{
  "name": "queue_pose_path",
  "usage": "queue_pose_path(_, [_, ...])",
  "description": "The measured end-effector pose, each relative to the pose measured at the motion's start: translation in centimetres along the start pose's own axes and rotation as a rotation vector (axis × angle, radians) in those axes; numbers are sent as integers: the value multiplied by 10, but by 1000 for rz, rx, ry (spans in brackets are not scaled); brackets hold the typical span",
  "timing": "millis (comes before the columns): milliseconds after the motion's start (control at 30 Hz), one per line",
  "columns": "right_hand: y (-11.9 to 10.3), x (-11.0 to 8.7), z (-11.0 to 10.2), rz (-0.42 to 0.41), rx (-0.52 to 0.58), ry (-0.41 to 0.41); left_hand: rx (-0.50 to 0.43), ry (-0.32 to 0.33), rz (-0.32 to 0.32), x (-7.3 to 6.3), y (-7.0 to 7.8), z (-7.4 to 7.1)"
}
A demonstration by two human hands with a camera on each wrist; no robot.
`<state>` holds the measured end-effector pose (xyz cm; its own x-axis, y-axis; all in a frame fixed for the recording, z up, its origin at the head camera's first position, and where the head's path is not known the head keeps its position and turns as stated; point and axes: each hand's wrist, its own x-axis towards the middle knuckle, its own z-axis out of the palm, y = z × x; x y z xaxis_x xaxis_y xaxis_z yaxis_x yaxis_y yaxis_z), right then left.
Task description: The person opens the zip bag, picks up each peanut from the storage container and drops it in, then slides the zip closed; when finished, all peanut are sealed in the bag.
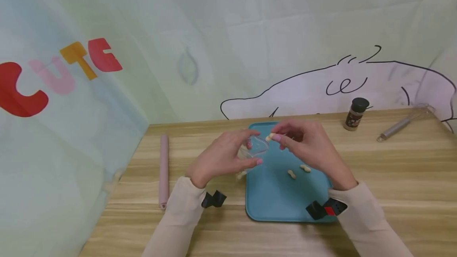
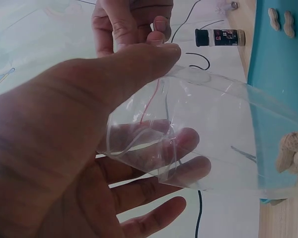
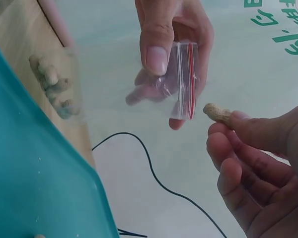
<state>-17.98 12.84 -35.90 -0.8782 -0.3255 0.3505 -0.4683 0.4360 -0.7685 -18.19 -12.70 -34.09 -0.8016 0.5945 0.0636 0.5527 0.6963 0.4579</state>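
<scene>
My left hand point(image 1: 223, 156) grips a clear zip bag point(image 3: 181, 84) near its mouth, which has a red line along the zip. Several peanuts in their shells point(image 3: 52, 82) lie at the bottom of the bag, which hangs at the left edge of the blue tray point(image 1: 278, 199). Between thumb and fingertips, my right hand point(image 1: 310, 144) pinches one peanut point(image 3: 217, 113), close to the bag's opening and outside it. Two more peanuts, one left point(image 1: 291, 174) and one right point(image 1: 305, 168), rest on the tray.
A rolled pinkish mat point(image 1: 164, 171) lies at the left of the wooden table point(image 1: 403, 177). At the back right stand a black-capped seasoning jar point(image 1: 354, 116) and, beyond it, a whisk point(image 1: 398, 127) lying flat. A printed cloth point(image 1: 207, 43) hangs behind the table.
</scene>
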Motion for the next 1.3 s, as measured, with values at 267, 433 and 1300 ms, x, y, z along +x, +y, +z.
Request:
queue_pose_path(267, [-3, 1, 6, -9, 39, -54, 4, 11, 6, -1, -1, -1])
queue_pose_path(433, [-4, 1, 7, 5, 36, -62, 0, 7, 14, -1, 0, 0])
queue_pose_path(1300, [23, 2, -19, 63, -43, -234, 29, 3, 14, -2, 4, -1])
